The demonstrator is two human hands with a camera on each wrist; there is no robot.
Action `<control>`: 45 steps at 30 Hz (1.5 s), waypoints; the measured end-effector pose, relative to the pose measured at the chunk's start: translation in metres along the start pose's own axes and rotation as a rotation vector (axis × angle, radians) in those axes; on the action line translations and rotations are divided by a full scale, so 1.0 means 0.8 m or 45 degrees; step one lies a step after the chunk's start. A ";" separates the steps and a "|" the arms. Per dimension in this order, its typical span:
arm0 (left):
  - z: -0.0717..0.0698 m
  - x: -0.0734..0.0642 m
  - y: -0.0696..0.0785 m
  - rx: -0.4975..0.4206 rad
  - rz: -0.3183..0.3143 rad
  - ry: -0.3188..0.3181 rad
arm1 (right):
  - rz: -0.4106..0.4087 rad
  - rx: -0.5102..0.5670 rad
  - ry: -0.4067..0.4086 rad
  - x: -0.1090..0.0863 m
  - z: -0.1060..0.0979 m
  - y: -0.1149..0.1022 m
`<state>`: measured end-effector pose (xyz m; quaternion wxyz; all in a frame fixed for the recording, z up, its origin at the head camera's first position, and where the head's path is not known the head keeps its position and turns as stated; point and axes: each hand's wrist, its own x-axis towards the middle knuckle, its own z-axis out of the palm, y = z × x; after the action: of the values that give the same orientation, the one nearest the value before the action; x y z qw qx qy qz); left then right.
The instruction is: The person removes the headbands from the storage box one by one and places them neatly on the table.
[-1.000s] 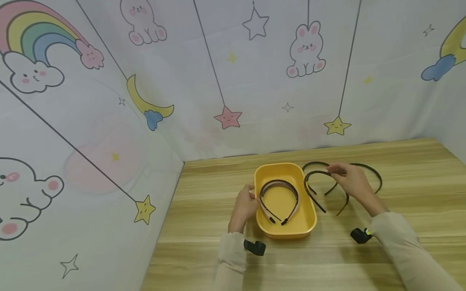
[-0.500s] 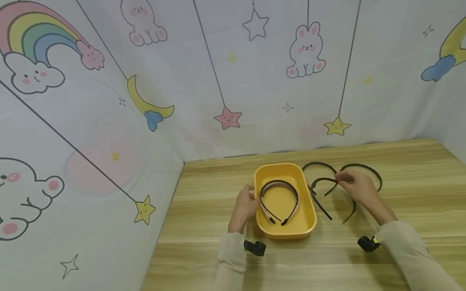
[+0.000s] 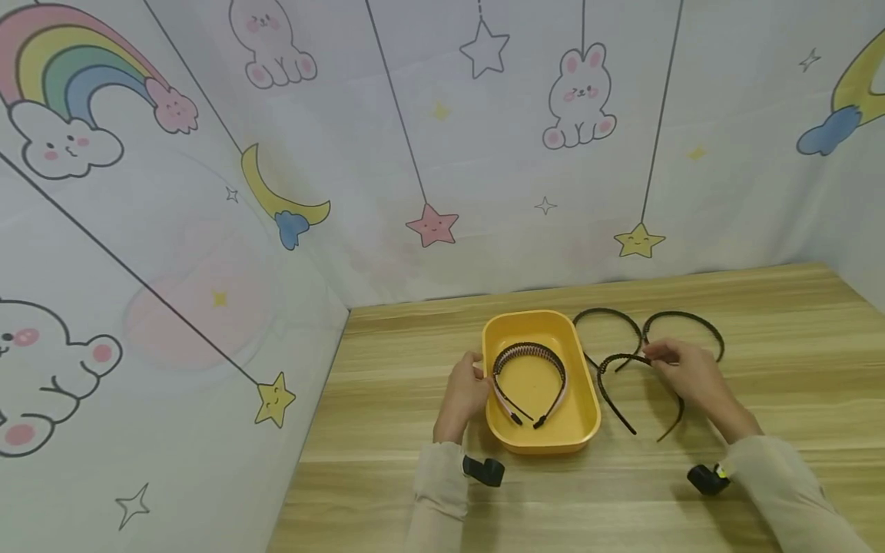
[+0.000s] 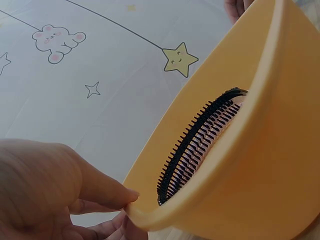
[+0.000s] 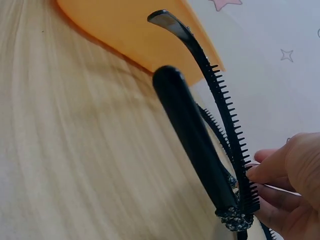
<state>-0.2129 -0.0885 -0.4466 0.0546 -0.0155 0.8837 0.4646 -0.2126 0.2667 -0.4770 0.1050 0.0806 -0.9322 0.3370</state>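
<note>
My left hand [image 3: 465, 392] grips the left rim of a yellow plastic bin [image 3: 588, 418], thumb over the edge in the left wrist view. Inside the bin lie nested headbands [image 4: 192, 145], black and pale pink, with comb teeth. My right hand [image 3: 694, 376] pinches the top of a black toothed headband [image 5: 227, 115] between thumb and fingers, to the right of the bin. This headband's two ends point toward the front of the table, and a rough, beaded-looking patch shows in the right wrist view.
Two more black headbands lie behind the held one: one close to the bin [image 3: 607, 310], the other headband [image 3: 684, 313] farther right. A wood-grain table [image 3: 387, 491] carries everything, and a printed white cloth wall [image 3: 512, 261] rises at its back and left.
My right hand has moved right and toward the front of the table with the black headband, away from the bin and the two headbands behind. The left hand and bin have stayed put.
</note>
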 end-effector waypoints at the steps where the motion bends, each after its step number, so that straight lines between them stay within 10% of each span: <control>1: 0.000 0.000 0.000 0.003 -0.002 0.002 | -0.005 -0.003 0.003 -0.002 0.001 0.001; 45: -0.001 -0.002 0.002 0.012 -0.018 -0.012 | -0.028 -0.013 -0.064 -0.011 0.025 -0.002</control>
<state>-0.2116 -0.0884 -0.4449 0.0622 -0.0191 0.8855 0.4600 -0.2063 0.2531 -0.4932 0.0855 0.0987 -0.9353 0.3288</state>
